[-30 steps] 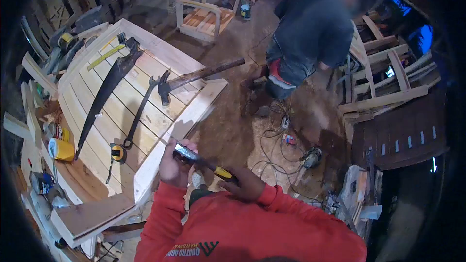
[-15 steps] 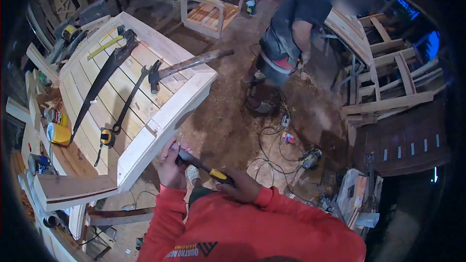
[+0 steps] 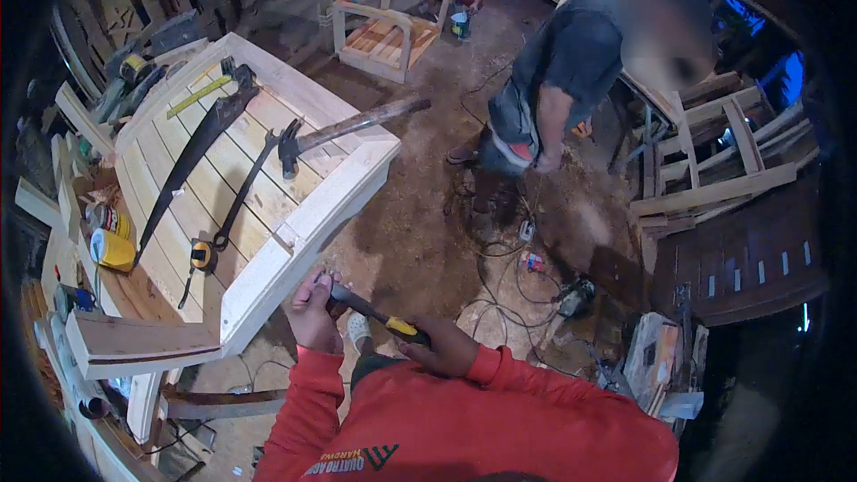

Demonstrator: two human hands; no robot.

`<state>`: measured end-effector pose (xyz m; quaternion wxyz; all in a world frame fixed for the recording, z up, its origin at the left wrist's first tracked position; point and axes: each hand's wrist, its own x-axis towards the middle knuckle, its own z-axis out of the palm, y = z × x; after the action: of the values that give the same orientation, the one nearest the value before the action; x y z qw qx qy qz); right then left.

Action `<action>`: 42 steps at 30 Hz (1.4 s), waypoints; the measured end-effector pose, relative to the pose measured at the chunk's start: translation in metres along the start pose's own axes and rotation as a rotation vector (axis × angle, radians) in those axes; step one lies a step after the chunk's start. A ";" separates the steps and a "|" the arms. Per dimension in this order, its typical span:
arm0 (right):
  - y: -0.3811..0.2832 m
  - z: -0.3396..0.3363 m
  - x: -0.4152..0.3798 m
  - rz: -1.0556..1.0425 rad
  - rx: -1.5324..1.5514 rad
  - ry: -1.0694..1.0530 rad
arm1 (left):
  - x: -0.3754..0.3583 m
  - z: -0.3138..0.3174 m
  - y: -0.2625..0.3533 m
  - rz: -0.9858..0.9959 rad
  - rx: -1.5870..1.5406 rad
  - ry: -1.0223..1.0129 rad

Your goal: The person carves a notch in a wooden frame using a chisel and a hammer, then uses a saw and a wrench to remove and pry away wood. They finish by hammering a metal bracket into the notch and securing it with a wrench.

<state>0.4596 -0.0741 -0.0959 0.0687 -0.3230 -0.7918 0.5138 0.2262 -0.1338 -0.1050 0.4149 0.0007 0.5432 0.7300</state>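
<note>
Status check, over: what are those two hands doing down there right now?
Left hand steadies chisel tip beside wooden frame. Right hand grips its handle. Co-worker stands apart.

Our left hand [image 3: 314, 311] has slid along the chisel [image 3: 375, 314] and now sits tight under the corner of the slatted panel [image 3: 295, 241], where a second ago it was out past the edge. Our right hand [image 3: 442, 350] drops a touch lower. Across the floor, the co-worker [image 3: 553, 89] has turned and straightened, arm hanging down now.
</note>
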 end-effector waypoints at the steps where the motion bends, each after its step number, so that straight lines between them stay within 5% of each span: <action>1: -0.002 0.001 0.003 -0.003 0.004 -0.027 | 0.000 -0.002 0.002 -0.015 -0.001 0.002; 6: -0.014 -0.034 -0.002 0.006 -0.002 0.063 | 0.014 -0.007 -0.010 0.023 -0.005 -0.020; 9: 0.001 -0.123 -0.005 -0.281 0.674 0.508 | 0.021 -0.007 -0.012 -0.015 -0.088 -0.005; 10: -0.005 -0.154 -0.011 -0.273 0.552 0.674 | 0.022 -0.010 -0.012 -0.014 -0.044 -0.028; 12: -0.031 -0.188 -0.025 -0.511 0.394 0.707 | 0.024 -0.011 -0.012 -0.059 -0.022 -0.060; 25: -0.041 -0.201 -0.016 -0.586 0.388 0.769 | 0.019 -0.008 0.000 -0.097 -0.007 -0.069; 29: -0.048 -0.183 0.017 -0.674 0.807 0.915 | 0.025 -0.025 -0.003 -0.082 -0.021 -0.067; 31: -0.054 -0.138 0.046 -0.619 0.726 0.784 | 0.033 -0.023 -0.015 -0.057 -0.101 -0.031; 35: -0.052 -0.069 0.070 -0.427 -0.149 0.023 | 0.057 -0.050 -0.036 0.035 -0.053 -0.165; 42: -0.092 -0.052 0.066 -0.570 0.332 -0.032 | 0.026 -0.019 -0.006 -0.055 -0.026 -0.011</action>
<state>0.3899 -0.0202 -0.0075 0.2488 -0.0647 -0.7569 0.6009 0.2040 -0.1334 -0.1291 0.4377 -0.0155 0.5312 0.7252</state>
